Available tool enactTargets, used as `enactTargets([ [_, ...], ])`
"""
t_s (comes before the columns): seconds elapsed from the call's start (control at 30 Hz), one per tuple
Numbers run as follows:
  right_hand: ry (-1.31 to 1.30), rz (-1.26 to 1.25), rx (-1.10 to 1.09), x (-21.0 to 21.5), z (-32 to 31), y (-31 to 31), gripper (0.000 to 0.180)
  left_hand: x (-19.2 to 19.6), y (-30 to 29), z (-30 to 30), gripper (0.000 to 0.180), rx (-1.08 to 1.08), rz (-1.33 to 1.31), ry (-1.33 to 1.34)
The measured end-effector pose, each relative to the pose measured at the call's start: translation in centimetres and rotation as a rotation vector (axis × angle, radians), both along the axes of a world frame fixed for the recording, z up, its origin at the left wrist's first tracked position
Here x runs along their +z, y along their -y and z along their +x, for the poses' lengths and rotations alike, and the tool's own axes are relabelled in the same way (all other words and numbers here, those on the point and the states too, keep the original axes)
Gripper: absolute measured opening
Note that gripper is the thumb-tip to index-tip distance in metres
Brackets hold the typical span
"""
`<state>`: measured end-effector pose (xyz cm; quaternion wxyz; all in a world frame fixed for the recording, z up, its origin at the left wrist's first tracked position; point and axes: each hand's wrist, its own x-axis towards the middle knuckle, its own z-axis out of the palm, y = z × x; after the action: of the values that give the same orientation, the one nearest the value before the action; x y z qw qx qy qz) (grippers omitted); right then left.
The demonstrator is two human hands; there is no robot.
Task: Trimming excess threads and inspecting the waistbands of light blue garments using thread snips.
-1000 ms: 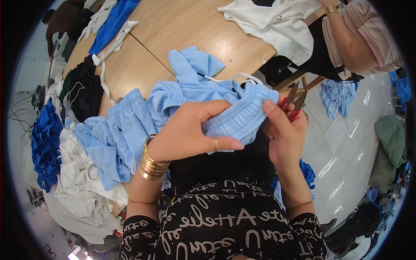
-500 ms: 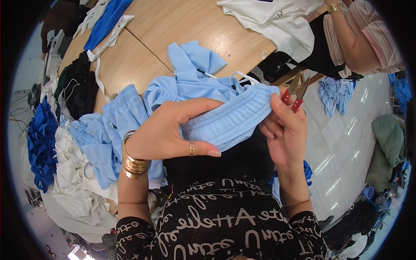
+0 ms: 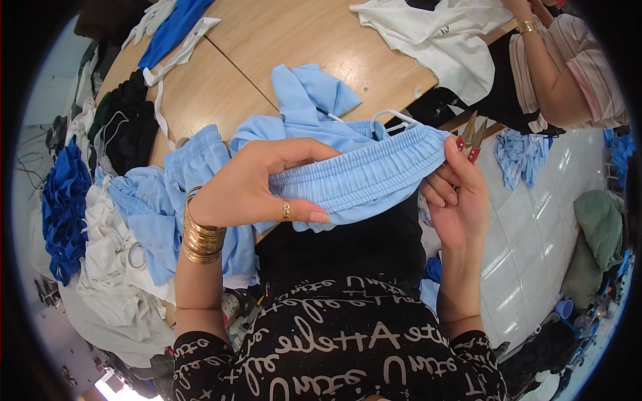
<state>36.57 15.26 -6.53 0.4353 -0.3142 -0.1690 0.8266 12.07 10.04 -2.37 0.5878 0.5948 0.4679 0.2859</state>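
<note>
A light blue garment with a gathered elastic waistband (image 3: 364,170) is stretched between my hands in front of my body. My left hand (image 3: 244,184) clasps its left end, thumb below and fingers behind the cloth. The far right end is pinched by my right hand (image 3: 461,210). Red-handled thread snips (image 3: 474,154) stick up behind the fingers of that hand, blades pointing away from me. A white drawstring (image 3: 393,113) loops out behind the waistband. The rest of the garment (image 3: 307,97) lies on the wooden table (image 3: 267,37).
Light blue shorts (image 3: 198,157) lie left of my hands, beside white cloth (image 3: 110,274) and a dark blue bundle (image 3: 65,207). A white garment (image 3: 441,43) hangs over the table's far right edge, near another person's arm (image 3: 552,83). Light blue cloth (image 3: 520,157) sits low at right above the tiled floor.
Both hands have shifted a little; the right one moved outward to the right, and the waistband is now stretched longer and flatter, showing its gathers.
</note>
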Motion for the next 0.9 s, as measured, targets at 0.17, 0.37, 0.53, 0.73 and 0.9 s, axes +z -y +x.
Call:
enactTargets([
  [0.17, 0.0, -0.018, -0.007, -0.3, -0.1, -0.2, 0.01, -0.3, 0.0, 0.0, 0.057, 0.023, 0.007, -0.007],
  [0.37, -0.03, -0.029, -0.034, -0.8, 0.2, -0.6, 0.011, -0.8, 0.0, -0.7, 0.056, 0.064, -0.126, 0.042],
  [0.53, -0.02, -0.045, -0.015, -1.2, 0.1, -0.7, 0.011, -1.1, 0.1, -1.4, 0.049, -0.013, -0.087, -0.005],
  [0.73, -0.06, -0.054, -0.028, -1.3, 0.1, -0.6, 0.011, -1.5, 0.5, -1.0, 0.047, 0.038, -0.09, -0.021],
  [0.9, -0.043, -0.068, -0.027, -1.1, -0.1, -0.5, 0.011, -1.3, 0.4, -0.5, 0.039, -0.002, -0.125, -0.068],
])
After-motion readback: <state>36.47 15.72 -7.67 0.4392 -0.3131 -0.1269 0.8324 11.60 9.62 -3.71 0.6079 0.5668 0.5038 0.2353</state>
